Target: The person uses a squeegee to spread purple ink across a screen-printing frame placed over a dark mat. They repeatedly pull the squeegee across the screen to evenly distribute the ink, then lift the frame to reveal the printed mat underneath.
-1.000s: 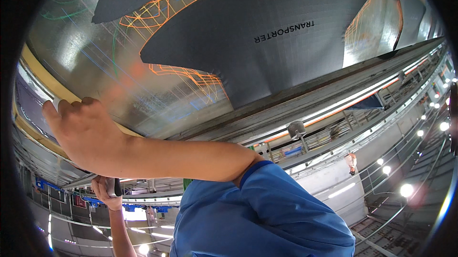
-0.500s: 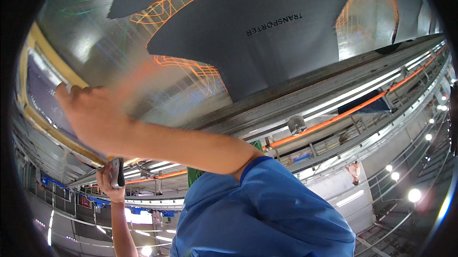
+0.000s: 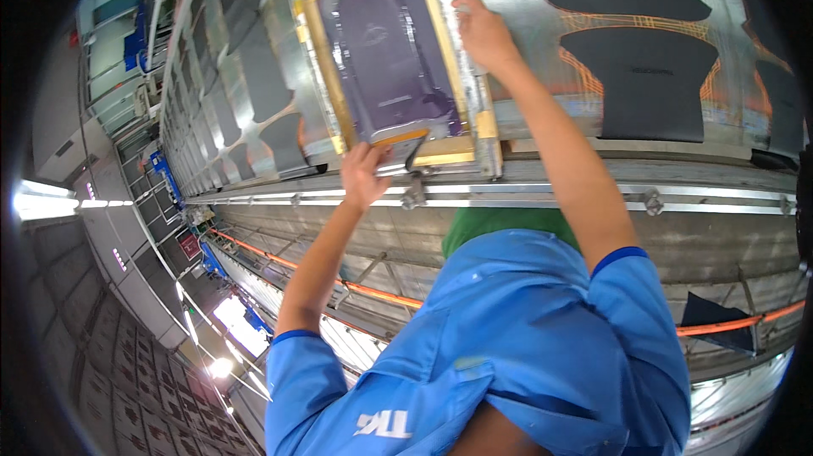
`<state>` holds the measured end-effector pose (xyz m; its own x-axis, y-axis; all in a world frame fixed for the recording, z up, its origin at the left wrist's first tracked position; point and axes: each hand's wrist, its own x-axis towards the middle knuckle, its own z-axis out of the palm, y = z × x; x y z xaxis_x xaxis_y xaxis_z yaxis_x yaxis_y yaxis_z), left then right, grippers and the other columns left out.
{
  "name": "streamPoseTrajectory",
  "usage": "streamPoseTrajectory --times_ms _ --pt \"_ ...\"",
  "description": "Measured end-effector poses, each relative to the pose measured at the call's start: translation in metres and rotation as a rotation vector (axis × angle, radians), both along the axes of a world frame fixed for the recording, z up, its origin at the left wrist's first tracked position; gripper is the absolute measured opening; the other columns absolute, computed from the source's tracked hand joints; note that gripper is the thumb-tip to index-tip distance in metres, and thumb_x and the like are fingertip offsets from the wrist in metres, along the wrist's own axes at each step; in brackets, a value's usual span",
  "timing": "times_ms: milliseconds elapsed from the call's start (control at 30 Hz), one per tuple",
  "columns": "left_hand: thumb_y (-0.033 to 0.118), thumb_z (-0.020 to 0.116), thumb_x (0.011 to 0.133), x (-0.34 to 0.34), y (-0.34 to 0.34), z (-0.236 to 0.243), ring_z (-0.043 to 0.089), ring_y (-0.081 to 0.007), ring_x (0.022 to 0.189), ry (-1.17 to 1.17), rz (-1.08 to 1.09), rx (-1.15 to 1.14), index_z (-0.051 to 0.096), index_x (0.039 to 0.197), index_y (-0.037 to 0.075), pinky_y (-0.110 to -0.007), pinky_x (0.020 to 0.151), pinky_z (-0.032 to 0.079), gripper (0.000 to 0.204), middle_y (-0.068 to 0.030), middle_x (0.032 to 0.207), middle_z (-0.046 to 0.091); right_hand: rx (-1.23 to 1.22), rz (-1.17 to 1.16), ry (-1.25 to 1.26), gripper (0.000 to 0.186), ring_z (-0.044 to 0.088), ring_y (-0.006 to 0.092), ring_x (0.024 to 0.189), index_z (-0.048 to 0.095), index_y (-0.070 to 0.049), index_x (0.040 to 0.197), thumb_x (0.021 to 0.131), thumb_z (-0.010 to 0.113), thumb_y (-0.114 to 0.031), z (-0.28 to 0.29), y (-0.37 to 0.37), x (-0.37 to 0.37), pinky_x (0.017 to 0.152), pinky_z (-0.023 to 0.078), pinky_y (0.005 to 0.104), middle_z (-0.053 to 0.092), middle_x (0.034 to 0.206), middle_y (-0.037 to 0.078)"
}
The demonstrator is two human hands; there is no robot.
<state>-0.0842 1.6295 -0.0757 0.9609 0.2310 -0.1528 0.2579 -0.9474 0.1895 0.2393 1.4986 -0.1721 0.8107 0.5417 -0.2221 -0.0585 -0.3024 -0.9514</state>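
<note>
A screen-printing frame [image 3: 461, 88] with yellow tape and silvery edges lies on the long metal table. Its purple mesh [image 3: 381, 49] carries a faint design, with dark ink near the close end. My right hand [image 3: 487, 37] reaches to the frame's right side, its fingers bent over the edge. At the frame's near left corner, my left hand [image 3: 364, 175] is closed round a squeegee [image 3: 398, 138], whose orange strip and dark, shiny body show beside the fingers. The squeegee rests at the near end of the mesh, partly hidden by the hand.
Dark cut fabric pieces [image 3: 652, 88] lie to the right, ringed by orange printed lines on the table. More dark pieces [image 3: 262, 75] run along the table's left. A metal rail [image 3: 542, 196] with clamps follows the near edge. Below it runs an orange pipe [image 3: 373, 291].
My view has swung left, bringing the whole frame before me. My right hand has moved from a blur near the frame onto its right side; my left hand brought the squeegee to the near end.
</note>
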Motion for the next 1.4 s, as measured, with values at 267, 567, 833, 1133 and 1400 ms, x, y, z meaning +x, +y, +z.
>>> streamPoseTrajectory --times_ms 267,567,833,1133,1400 --pt "-0.004 0.068 0.064 0.002 -0.026 -0.022 0.064 -0.0331 0.092 -0.260 0.107 -0.208 0.067 0.121 0.007 -0.042 0.080 0.052 0.058 -0.0114 0.112 0.069 -0.062 -0.282 -0.112 0.020 0.067 0.0455 0.079 0.067 -0.015 0.110 0.099 0.051 -0.020 -0.001 -0.003 0.002 0.075 0.051 0.0537 0.067 0.074 0.023" --pt "0.002 0.081 0.059 -0.026 -0.064 -0.047 0.064 -0.0242 0.114 -0.137 0.025 -0.158 0.068 0.124 0.016 -0.040 0.083 0.050 0.069 -0.0042 0.128 0.068 -0.160 -0.260 -0.243 0.021 0.066 0.0363 0.072 0.068 -0.014 0.111 0.101 0.051 -0.021 -0.028 -0.033 0.009 0.072 0.049 0.0466 0.066 0.074 0.018" --pt "0.007 0.079 0.062 0.014 -0.062 -0.093 0.061 -0.0207 0.117 -0.299 -0.007 -0.005 0.066 0.125 0.020 -0.038 0.081 0.043 0.065 0.0009 0.132 0.064 -0.205 -0.260 -0.266 0.023 0.060 0.0289 0.064 0.068 -0.013 0.113 0.101 0.052 -0.023 -0.022 -0.052 0.012 0.068 0.047 0.0431 0.060 0.068 0.014" --pt "0.011 0.064 0.080 0.200 0.082 -0.084 0.071 -0.0282 0.088 -0.209 0.131 0.013 0.074 0.111 0.023 -0.044 0.079 0.051 0.035 -0.0078 0.095 0.075 -0.238 -0.302 -0.262 0.023 0.058 0.0279 0.061 0.068 -0.013 0.113 0.101 0.051 -0.024 -0.028 -0.057 0.009 0.066 0.046 0.0438 0.057 0.064 0.014" --pt "0.017 0.067 0.080 0.254 0.131 -0.108 0.071 -0.0287 0.090 -0.262 0.181 0.081 0.077 0.106 0.023 -0.046 0.084 0.052 0.029 -0.0071 0.096 0.075 -0.179 -0.280 -0.317 0.021 0.056 0.0266 0.059 0.069 -0.013 0.111 0.101 0.052 -0.021 -0.046 -0.056 -0.004 0.064 0.045 0.0430 0.056 0.063 0.013"
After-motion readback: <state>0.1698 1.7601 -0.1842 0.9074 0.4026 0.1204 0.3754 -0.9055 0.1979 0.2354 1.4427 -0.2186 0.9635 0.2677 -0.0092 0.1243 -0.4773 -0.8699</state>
